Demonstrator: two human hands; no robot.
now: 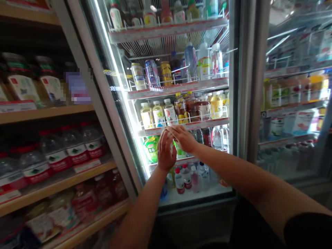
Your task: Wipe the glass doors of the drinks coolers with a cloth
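Note:
My left hand (166, 151) is raised in front of a lower shelf of the lit drinks fridge, its fingers pointing up and its thumb apart. My right hand (183, 138) reaches in from the right with its fingers stretched out, and its fingertips meet those of my left hand. Behind and just below them shows a green-labelled bottle (181, 151), partly covered; whether either hand touches it I cannot tell. Left of my left hand stands a large green-labelled container (150, 149). Just above the hands, a row holds a pale bottle (169, 112) with a white cap.
Wire guards and a shelf edge (210, 123) run across the fridge front. Small red-capped bottles (179, 181) stand at the bottom. At left, wooden shelves (103, 169) carry bottled water (75, 148). A metal door frame (249, 86) divides this fridge from another at right.

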